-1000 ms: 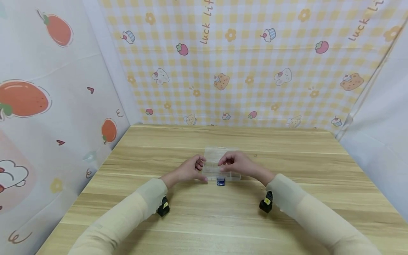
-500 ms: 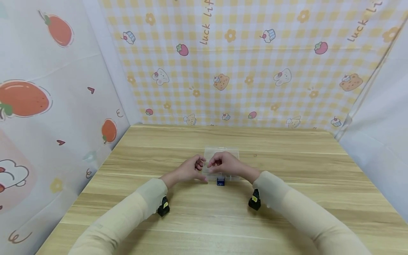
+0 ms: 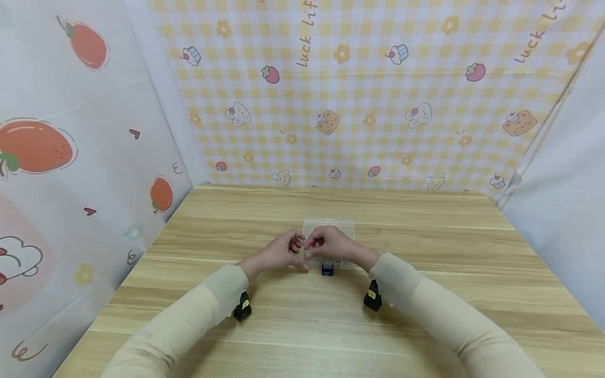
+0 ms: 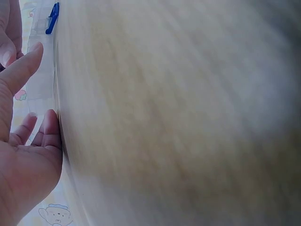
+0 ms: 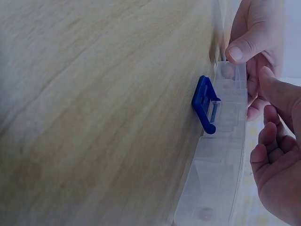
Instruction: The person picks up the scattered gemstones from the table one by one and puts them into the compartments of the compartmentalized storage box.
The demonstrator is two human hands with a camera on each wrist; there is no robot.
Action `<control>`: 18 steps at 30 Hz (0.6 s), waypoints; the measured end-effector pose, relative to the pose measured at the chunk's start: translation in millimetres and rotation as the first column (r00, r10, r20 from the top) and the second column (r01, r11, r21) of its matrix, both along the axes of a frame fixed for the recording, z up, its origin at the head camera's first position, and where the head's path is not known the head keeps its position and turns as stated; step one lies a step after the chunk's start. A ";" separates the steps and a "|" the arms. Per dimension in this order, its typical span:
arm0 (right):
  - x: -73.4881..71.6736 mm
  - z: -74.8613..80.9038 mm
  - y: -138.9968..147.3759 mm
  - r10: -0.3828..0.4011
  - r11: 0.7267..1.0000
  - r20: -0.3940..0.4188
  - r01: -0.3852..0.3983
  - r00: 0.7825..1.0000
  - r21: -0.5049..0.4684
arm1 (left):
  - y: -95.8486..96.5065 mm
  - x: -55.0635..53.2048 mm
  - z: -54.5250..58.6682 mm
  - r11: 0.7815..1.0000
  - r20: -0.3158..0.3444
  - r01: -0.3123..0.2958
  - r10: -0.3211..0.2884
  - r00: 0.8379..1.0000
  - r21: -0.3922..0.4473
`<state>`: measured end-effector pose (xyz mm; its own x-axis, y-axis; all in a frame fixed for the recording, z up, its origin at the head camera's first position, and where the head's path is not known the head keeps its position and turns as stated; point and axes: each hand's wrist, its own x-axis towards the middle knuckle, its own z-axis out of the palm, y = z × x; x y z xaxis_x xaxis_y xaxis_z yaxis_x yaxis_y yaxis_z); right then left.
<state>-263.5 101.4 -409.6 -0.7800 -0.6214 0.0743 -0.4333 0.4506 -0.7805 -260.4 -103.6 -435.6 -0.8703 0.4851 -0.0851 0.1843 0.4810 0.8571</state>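
A clear plastic compartment box (image 5: pixel 214 183) lies on the table with its see-through lid (image 3: pixel 342 227) laid back on the far side. At its front hangs a blue latch (image 3: pixel 327 270), swung down. My left hand (image 3: pixel 282 249) grips the box's left end, thumb at the near corner and fingers behind. Over the left compartments hovers my right hand (image 3: pixel 333 243), thumb and fingers curled towards each other close to the left fingers. In the right wrist view, the right thumb (image 5: pixel 277 89) hides its fingertips partly; I cannot tell whether something small is pinched there.
The wood-grain table (image 3: pixel 302 325) stretches out on all sides of the box. A yellow checked cloth (image 3: pixel 359 105) hangs behind it, and a white fruit-print cloth (image 3: pixel 108 147) at the left. A black wrist camera (image 3: pixel 372 296) sits below the right sleeve.
My right hand has moved left across the box, from its middle to its left compartments, nearer the left hand. The left hand stays at the box's left end.
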 end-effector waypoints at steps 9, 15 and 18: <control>-0.3 -1.2 -2.8 0.007 0.999 -0.015 -0.006 1.000 0.041 | 0.5 2.7 2.6 1.000 0.008 -0.005 0.005 1.000 0.002; 2.8 0.9 -3.2 0.003 0.998 -0.017 -0.002 1.000 0.061 | 0.5 2.2 1.6 1.000 0.003 -0.007 0.007 1.000 0.001; 3.2 0.9 -3.3 0.001 0.998 -0.015 0.000 1.000 0.062 | 0.6 1.9 1.4 1.000 -0.001 -0.007 0.007 1.000 -0.001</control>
<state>-260.3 98.2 -408.7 -0.7790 -0.6253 0.0469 -0.4447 0.4982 -0.7443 -258.5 -103.0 -434.2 -0.8737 0.4791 -0.0844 0.1822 0.4831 0.8564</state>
